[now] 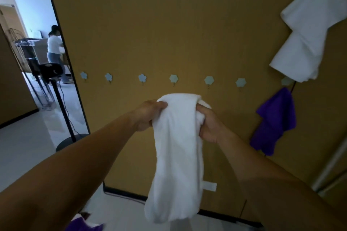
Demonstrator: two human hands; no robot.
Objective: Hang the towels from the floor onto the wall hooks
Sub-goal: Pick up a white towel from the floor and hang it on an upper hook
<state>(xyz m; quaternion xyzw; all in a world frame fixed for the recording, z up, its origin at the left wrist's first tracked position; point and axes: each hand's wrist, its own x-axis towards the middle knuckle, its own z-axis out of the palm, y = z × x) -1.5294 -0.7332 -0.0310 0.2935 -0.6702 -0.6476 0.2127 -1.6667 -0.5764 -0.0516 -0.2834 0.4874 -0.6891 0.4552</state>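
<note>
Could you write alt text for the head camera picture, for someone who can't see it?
A left hand and a right hand grip a white towel before a brown wall panel, below a row of flower-shaped hooks. At the right a purple towel and a second white towel hang on the panel; purple cloth lies on the floor, bottom left.
</note>
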